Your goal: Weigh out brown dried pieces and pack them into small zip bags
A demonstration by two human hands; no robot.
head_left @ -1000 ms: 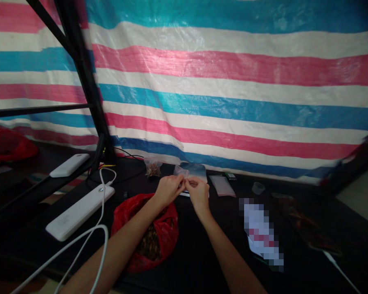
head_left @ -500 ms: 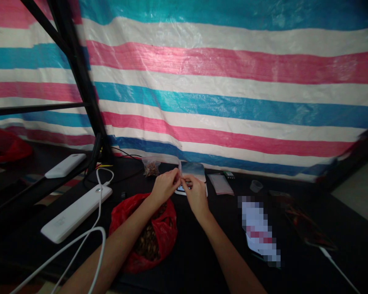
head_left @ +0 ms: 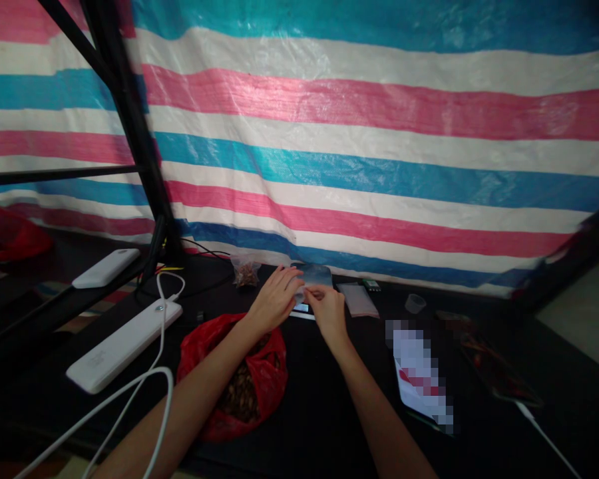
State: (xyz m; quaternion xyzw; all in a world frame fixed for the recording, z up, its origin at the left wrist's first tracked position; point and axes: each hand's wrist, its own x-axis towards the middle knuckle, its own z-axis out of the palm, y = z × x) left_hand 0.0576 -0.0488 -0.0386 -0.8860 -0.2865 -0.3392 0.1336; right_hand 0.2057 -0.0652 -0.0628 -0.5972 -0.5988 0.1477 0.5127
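My left hand [head_left: 278, 298] reaches over a small digital scale [head_left: 317, 275], its fingers stretched out and touching a small clear plastic bag [head_left: 299, 297]. My right hand [head_left: 328, 309] pinches the right edge of that bag between thumb and fingertips. Below the hands, the scale's lit display shows; much of its plate is hidden. A red plastic bag [head_left: 270, 392] stands open under my left forearm, full of small brown pieces that look like seeds or nuts. A clear bag of brown bits [head_left: 246, 273] sits behind my left hand. Flat clear bags [head_left: 359, 301] lie right of the scale.
A white power strip [head_left: 122, 346] with white cables lies on the left. Another white device [head_left: 106, 268] is behind it, beside a black metal frame [head_left: 130, 126]. On the right are a small clear cup [head_left: 415, 303], a lit phone [head_left: 419, 379] and a dark phone [head_left: 499, 366].
My left hand has opened from a pinch, its fingers now stretched over the scale. The bag, upright before, is lower and partly covered. My right hand has shifted slightly right.
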